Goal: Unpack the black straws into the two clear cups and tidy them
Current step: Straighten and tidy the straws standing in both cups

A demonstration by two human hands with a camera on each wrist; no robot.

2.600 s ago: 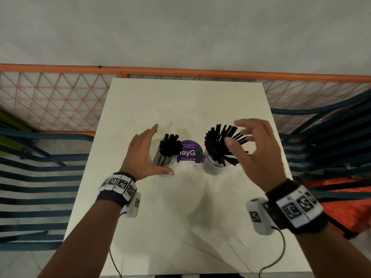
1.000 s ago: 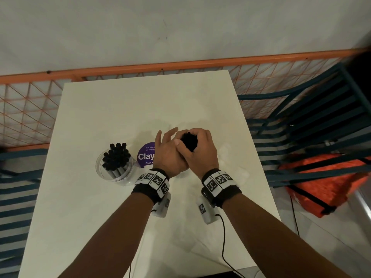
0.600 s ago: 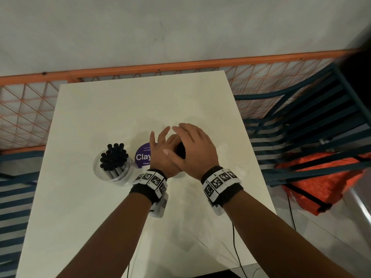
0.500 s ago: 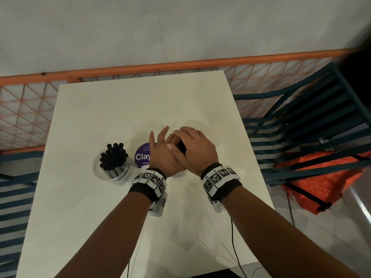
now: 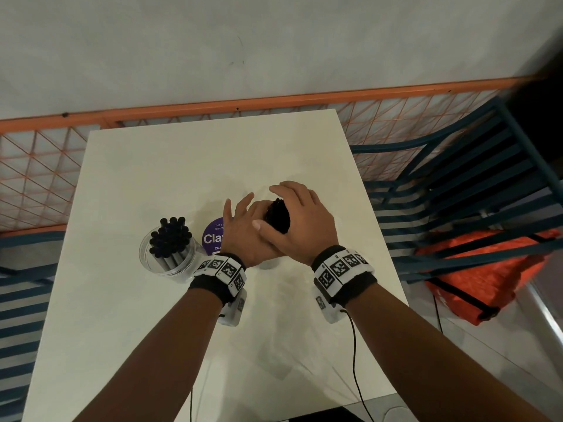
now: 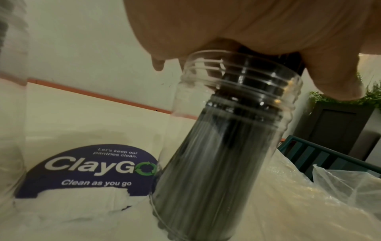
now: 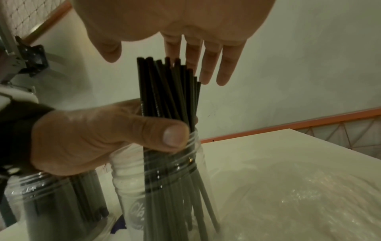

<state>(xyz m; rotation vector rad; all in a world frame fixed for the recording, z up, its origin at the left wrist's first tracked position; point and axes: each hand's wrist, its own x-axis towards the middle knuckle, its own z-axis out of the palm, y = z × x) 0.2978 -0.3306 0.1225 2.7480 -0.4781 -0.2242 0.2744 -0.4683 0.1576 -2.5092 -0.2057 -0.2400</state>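
Two clear cups stand on the white table (image 5: pixel 189 166). The left cup (image 5: pixel 169 257) holds a neat bunch of black straws (image 5: pixel 170 236). My left hand (image 5: pixel 243 233) grips the other bunch of black straws (image 7: pixel 164 91) just above the rim of the right cup (image 7: pixel 160 182), thumb (image 7: pixel 175 137) pressed across them. The left wrist view shows this right cup (image 6: pixel 226 146) leaning, dark with straws. My right hand (image 5: pixel 301 217) hovers over the straw tops, its fingers (image 7: pixel 208 58) straight and touching the tips.
A purple ClayGo sticker (image 6: pixel 92 169) lies on the table between the cups. Crumpled clear plastic wrapping (image 7: pixel 299 195) lies on the table right of the right cup. An orange mesh rail (image 5: pixel 274 102) runs behind; teal slatted chairs (image 5: pixel 457 184) and an orange bag (image 5: pixel 487 269) are at the right.
My right hand, wrapped round the bunch a second ago, has flattened over the straw tops. My left hand keeps its grip. The left cup has not moved.
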